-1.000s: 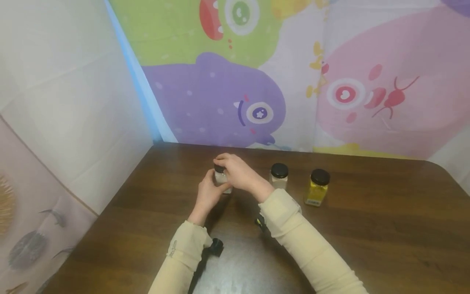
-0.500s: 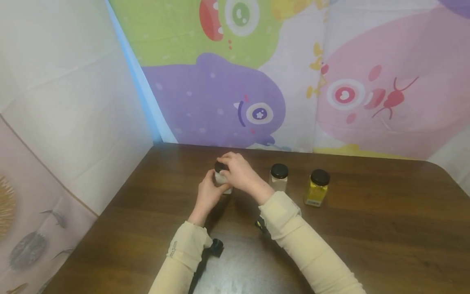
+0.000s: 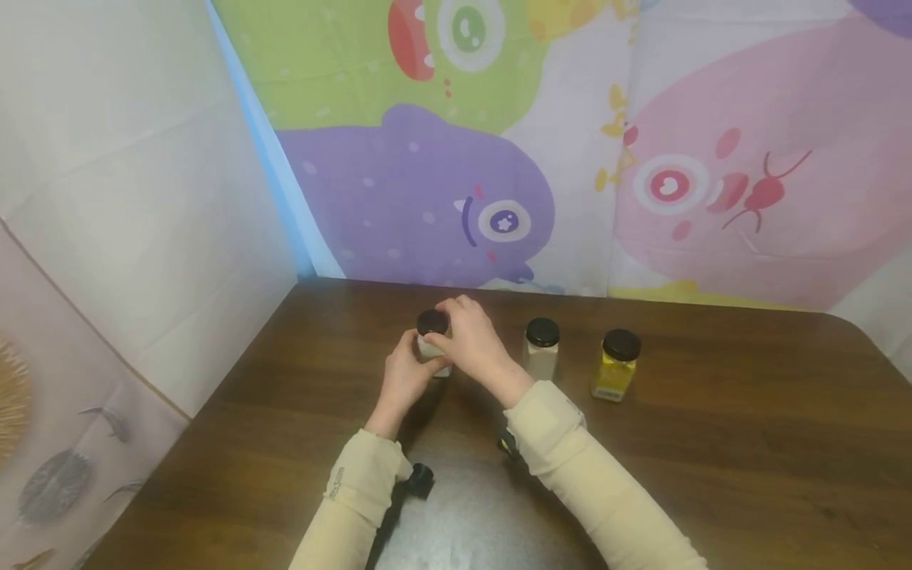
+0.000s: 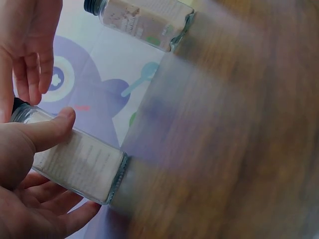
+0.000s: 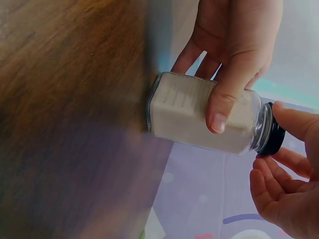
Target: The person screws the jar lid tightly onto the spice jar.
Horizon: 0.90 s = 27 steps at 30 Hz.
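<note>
A square glass jar (image 5: 184, 114) of pale powder stands upright near the back of the table, its black lid (image 3: 431, 321) on top. My left hand (image 3: 408, 376) grips the jar's body, thumb on one side and fingers on the other. At the lid, my right hand (image 3: 473, 340) pinches the rim between thumb and forefinger, while its other fingers curl loosely below, as the right wrist view shows. In the left wrist view the lid is mostly hidden behind the hands, and printed text shows faintly through the glass.
To the right stand a second black-lidded jar (image 3: 541, 360) with pale brownish contents and a third jar (image 3: 615, 372) holding something yellow. The brown wooden table (image 3: 748, 427) meets a cartoon-printed cloth (image 3: 399, 198) at its back edge.
My right hand has turned and slid rightward round the lid, from over its top to its right side, so more of the lid shows. The left hand stays on the jar.
</note>
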Each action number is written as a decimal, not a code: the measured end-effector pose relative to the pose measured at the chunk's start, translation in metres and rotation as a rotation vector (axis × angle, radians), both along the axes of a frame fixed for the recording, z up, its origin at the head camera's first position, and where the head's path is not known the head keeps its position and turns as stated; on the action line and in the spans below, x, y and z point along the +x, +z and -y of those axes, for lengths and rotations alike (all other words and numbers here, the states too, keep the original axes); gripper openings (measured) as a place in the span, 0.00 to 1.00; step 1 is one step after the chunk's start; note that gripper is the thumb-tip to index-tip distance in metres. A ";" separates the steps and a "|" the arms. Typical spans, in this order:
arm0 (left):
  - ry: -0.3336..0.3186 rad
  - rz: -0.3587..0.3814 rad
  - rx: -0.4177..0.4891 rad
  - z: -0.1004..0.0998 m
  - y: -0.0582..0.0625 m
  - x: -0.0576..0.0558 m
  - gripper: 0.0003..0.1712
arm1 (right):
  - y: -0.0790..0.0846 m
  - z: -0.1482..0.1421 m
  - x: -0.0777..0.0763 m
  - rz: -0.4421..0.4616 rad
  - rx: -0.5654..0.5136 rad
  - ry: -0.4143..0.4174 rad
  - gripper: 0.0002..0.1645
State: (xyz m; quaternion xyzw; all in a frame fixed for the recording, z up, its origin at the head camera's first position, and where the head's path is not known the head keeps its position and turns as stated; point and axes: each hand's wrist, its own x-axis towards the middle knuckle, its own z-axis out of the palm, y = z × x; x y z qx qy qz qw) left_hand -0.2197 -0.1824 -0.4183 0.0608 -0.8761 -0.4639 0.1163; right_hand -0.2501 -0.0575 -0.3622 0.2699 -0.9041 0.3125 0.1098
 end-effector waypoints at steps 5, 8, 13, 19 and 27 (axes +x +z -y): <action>0.004 -0.008 0.012 0.001 0.000 0.000 0.36 | -0.001 -0.002 0.003 0.002 -0.032 -0.004 0.24; 0.003 -0.006 0.014 0.002 0.000 0.001 0.37 | -0.002 -0.002 0.006 0.008 -0.081 -0.010 0.23; 0.010 -0.007 0.008 0.002 0.000 0.001 0.38 | -0.005 -0.003 0.007 -0.002 -0.152 -0.029 0.22; 0.009 -0.012 0.008 0.001 -0.002 0.000 0.37 | -0.004 -0.003 0.007 0.005 -0.174 -0.059 0.21; 0.005 -0.012 0.012 -0.001 -0.002 -0.001 0.37 | -0.001 0.000 0.004 0.035 -0.170 -0.051 0.31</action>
